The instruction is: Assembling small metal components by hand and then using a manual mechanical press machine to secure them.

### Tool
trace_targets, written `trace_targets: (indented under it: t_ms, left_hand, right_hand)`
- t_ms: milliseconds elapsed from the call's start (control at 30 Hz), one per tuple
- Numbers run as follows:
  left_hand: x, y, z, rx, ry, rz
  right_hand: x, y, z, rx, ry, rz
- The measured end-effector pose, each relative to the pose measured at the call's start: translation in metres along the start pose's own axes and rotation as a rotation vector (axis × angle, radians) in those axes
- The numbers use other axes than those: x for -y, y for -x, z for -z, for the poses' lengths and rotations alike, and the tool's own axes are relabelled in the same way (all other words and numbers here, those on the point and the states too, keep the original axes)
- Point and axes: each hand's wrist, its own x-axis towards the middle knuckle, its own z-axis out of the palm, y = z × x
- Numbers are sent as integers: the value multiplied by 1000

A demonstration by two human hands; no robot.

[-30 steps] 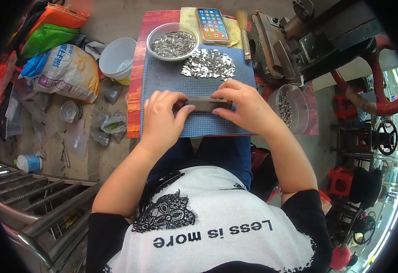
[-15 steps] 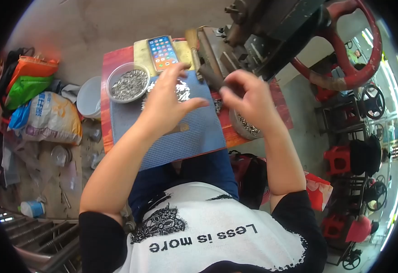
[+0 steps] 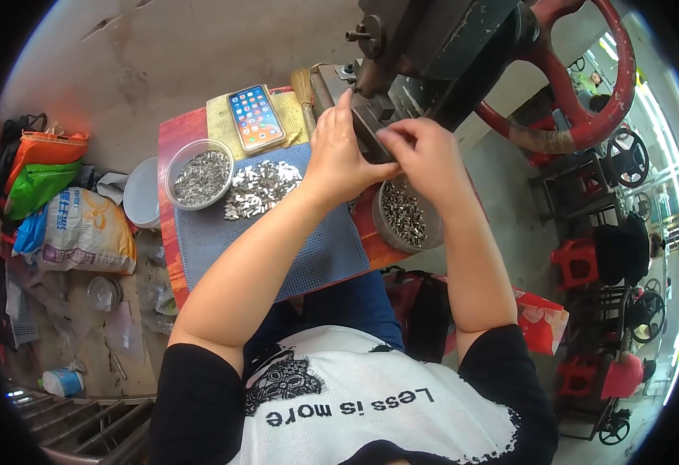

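My left hand (image 3: 338, 151) is at the near edge of the dark metal press base (image 3: 374, 132), its fingers stretched up toward the tooling and its thumb spread to the right. Close beside it, my right hand (image 3: 428, 159) has thumb and fingers pinched together over the base; anything in the pinch is hidden. Below the hands, a clear round tub (image 3: 378, 225) contains many small metal pieces. A heap of small shiny metal pieces (image 3: 262, 188) lies on the blue textured mat (image 3: 215, 252), left of my left hand.
Another clear tub (image 3: 171, 186) of thin metal pieces stands at the mat's left. Behind it, a phone (image 3: 256, 118) lies on a yellow cloth (image 3: 219, 116), near a brush (image 3: 302, 87). The press's red handwheel (image 3: 541, 132) rises at right. Bags (image 3: 83, 232) and a white bucket (image 3: 141, 194) stand left.
Both hands have moved in toward the press base and closer together. My left hand has left the space over the heap, which now shows. My right fingers have come together. The view has shifted slightly.
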Motion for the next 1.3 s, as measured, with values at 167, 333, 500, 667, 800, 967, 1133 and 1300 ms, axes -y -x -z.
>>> trace_targets:
  t_ms: [167, 333, 500, 667, 800, 967, 1133, 1300]
  left_hand:
    - [-6, 2, 0, 33, -30, -17]
    - [-6, 5, -1, -14, -87, -62]
    - [-17, 5, -2, -25, -95, 27]
    - [-14, 3, -2, -23, -74, 9]
    - [-2, -8, -6, -35, 2, 36]
    - [29, -40, 7, 59, -27, 49]
    - [31, -67, 3, 169, -84, 90]
    - [34, -73, -1, 202, -83, 65]
  right_hand:
    - [-52, -21, -13, 28, -14, -18]
    - [-59, -28, -24, 106, -43, -150]
    - [-102, -8, -16, -439, -642, -560]
    - [-132, -26, 65, -1282, -895, 3]
    - [-171, -21, 123, -1018, -702, -169]
    - [-112, -31, 187, -794, -480, -274]
    - [-95, -40, 223, -790, -545, -177]
    - [-118, -27, 177, -983, -609, -138]
